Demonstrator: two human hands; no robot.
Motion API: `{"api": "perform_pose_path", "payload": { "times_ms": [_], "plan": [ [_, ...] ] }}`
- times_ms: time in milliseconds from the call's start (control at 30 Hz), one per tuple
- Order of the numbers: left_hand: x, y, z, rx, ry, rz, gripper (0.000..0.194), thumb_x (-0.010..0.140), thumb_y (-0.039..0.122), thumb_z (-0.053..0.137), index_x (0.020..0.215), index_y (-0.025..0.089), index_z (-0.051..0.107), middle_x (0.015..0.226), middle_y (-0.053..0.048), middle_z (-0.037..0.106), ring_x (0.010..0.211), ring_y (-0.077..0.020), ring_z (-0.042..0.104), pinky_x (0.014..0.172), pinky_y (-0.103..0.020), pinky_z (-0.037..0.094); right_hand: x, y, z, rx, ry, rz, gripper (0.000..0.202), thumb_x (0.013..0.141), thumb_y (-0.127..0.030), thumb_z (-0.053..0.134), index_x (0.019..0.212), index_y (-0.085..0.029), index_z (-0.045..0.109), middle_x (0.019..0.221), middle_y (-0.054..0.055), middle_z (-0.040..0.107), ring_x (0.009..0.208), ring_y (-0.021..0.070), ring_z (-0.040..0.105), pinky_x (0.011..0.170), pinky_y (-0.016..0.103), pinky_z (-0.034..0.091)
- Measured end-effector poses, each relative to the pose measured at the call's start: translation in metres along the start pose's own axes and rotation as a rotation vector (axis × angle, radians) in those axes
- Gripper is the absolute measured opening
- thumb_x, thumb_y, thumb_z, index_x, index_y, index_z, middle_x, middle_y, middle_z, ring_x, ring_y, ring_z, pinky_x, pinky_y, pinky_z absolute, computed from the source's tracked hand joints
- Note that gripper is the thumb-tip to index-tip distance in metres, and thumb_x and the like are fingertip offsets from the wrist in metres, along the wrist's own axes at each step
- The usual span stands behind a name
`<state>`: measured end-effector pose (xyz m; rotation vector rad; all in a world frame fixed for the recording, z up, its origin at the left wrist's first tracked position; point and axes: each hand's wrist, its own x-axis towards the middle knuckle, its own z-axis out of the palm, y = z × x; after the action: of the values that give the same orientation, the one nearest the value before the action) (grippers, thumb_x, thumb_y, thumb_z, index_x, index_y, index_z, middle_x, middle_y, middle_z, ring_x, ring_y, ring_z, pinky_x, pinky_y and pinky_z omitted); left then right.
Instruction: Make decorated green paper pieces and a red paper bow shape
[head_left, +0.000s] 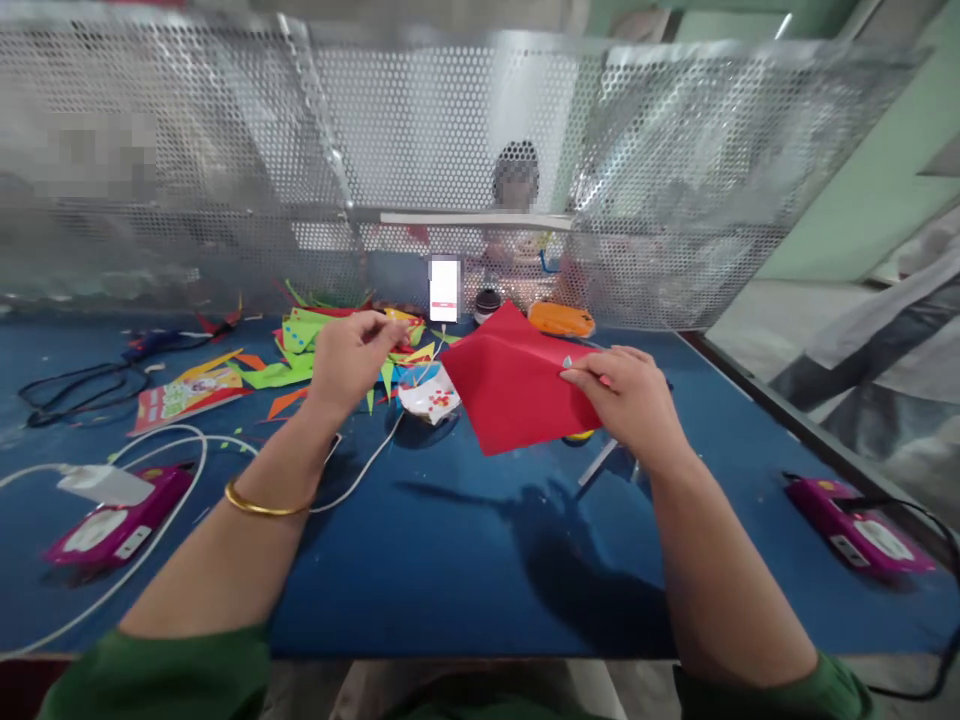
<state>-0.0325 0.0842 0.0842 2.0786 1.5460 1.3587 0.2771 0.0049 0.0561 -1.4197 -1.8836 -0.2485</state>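
Observation:
My right hand (626, 400) pinches the right corner of a red sheet (517, 385), holding it above the table with a crease running across it. Beside my right thumb tip shows a tiny pale-blue and white piece (568, 362). My left hand (356, 355) is closed in a pinch, apart from the red sheet and in front of a heap of coloured scraps. Whatever it holds, if anything, is too small to make out. Between the hands lies a white piece with red dots (433, 398) over a dark round thing.
Green and orange scraps (274, 373) and a printed packet (187, 400) lie left. A lit phone (444, 290) leans against the perforated metal screen (450, 120); an orange pouch (561, 319) stands behind the sheet. Purple power strips (120, 520) with cables flank both sides. A person sits beyond the screen.

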Motion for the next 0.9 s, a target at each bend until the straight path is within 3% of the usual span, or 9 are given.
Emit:
{"api": "perform_pose_path", "payload": {
  "times_ms": [67, 133, 233, 333, 467, 633, 700, 800, 900],
  "plan": [
    [-0.007, 0.012, 0.008, -0.141, -0.049, 0.008, 0.031, 0.084, 0.045, 0.068, 0.097, 0.018, 0.077, 0.093, -0.009, 0.079, 0.084, -0.0208, 0.070, 0.079, -0.032, 0.052, 0.000, -0.003, 0.001, 0.037, -0.045, -0.004, 0.028, 0.093, -0.035, 0.061, 0.068, -0.024, 0.066, 0.066, -0.001, 0.069, 0.067, 0.0174, 0.060, 0.090, 0.037, 0.042],
    [-0.014, 0.027, 0.017, -0.167, -0.188, 0.043, 0.036, 0.078, 0.046, 0.074, 0.102, 0.020, 0.078, 0.098, -0.008, 0.080, 0.088, -0.0230, 0.071, 0.081, -0.033, 0.053, -0.001, -0.010, 0.004, 0.051, -0.083, -0.033, 0.027, 0.094, -0.032, 0.061, 0.068, -0.023, 0.066, 0.067, -0.001, 0.070, 0.070, 0.0180, 0.061, 0.091, 0.037, 0.040],
    [-0.021, 0.041, 0.026, -0.081, -0.371, 0.143, 0.022, 0.078, 0.043, 0.073, 0.084, 0.024, 0.082, 0.084, -0.006, 0.080, 0.082, -0.0239, 0.071, 0.081, -0.036, 0.052, -0.003, -0.023, 0.010, 0.072, -0.119, -0.081, 0.024, 0.095, -0.029, 0.060, 0.072, -0.023, 0.067, 0.071, 0.000, 0.072, 0.074, 0.0184, 0.063, 0.094, 0.037, 0.037],
    [-0.024, 0.042, 0.022, -0.003, -0.453, 0.201, 0.024, 0.082, 0.042, 0.068, 0.068, 0.025, 0.078, 0.074, -0.004, 0.077, 0.070, -0.0201, 0.066, 0.082, -0.037, 0.050, -0.003, -0.029, 0.012, 0.087, -0.145, -0.104, 0.026, 0.096, -0.032, 0.058, 0.073, -0.023, 0.068, 0.070, 0.001, 0.072, 0.074, 0.0185, 0.062, 0.093, 0.037, 0.037],
    [-0.024, 0.033, -0.002, 0.072, -0.365, 0.199, 0.028, 0.083, 0.042, 0.063, 0.067, 0.024, 0.077, 0.070, -0.002, 0.075, 0.069, -0.0178, 0.064, 0.078, -0.033, 0.047, -0.002, -0.014, 0.000, 0.100, -0.123, -0.046, 0.029, 0.093, -0.036, 0.058, 0.068, -0.023, 0.066, 0.067, 0.001, 0.070, 0.072, 0.0182, 0.061, 0.092, 0.036, 0.038],
    [-0.033, 0.019, -0.032, 0.070, -0.172, -0.030, 0.025, 0.080, 0.044, 0.068, 0.076, 0.023, 0.080, 0.071, -0.002, 0.075, 0.068, -0.0189, 0.064, 0.062, -0.029, 0.043, -0.009, -0.002, -0.018, 0.133, 0.093, 0.371, 0.027, 0.088, -0.040, 0.058, 0.069, -0.023, 0.067, 0.064, 0.002, 0.067, 0.063, 0.0182, 0.056, 0.071, 0.033, 0.041],
    [-0.043, 0.018, -0.033, -0.049, -0.118, -0.111, 0.022, 0.078, 0.044, 0.072, 0.078, 0.024, 0.081, 0.075, -0.002, 0.077, 0.070, -0.0198, 0.065, 0.061, -0.028, 0.045, -0.014, -0.012, -0.011, 0.363, 0.050, 0.464, 0.026, 0.086, -0.045, 0.059, 0.078, -0.022, 0.069, 0.076, 0.004, 0.072, 0.071, 0.0193, 0.061, 0.071, 0.033, 0.043],
    [-0.064, 0.019, -0.022, -0.266, -0.031, -0.206, 0.021, 0.075, 0.045, 0.076, 0.077, 0.025, 0.081, 0.075, -0.002, 0.077, 0.071, -0.0205, 0.067, 0.061, -0.028, 0.050, -0.020, -0.037, 0.016, 0.654, -0.093, 0.449, 0.036, 0.079, -0.054, 0.065, 0.095, -0.021, 0.069, 0.091, 0.005, 0.075, 0.081, 0.0199, 0.066, 0.073, 0.032, 0.048],
    [-0.084, 0.022, -0.009, -0.463, 0.012, -0.344, 0.022, 0.072, 0.045, 0.080, 0.079, 0.024, 0.082, 0.079, -0.002, 0.079, 0.074, -0.0202, 0.069, 0.066, -0.028, 0.054, -0.023, -0.058, 0.039, 0.715, -0.095, 0.481, 0.037, 0.077, -0.059, 0.066, 0.082, -0.022, 0.063, 0.079, 0.002, 0.070, 0.071, 0.0167, 0.061, 0.065, 0.029, 0.045]
  ]
}}
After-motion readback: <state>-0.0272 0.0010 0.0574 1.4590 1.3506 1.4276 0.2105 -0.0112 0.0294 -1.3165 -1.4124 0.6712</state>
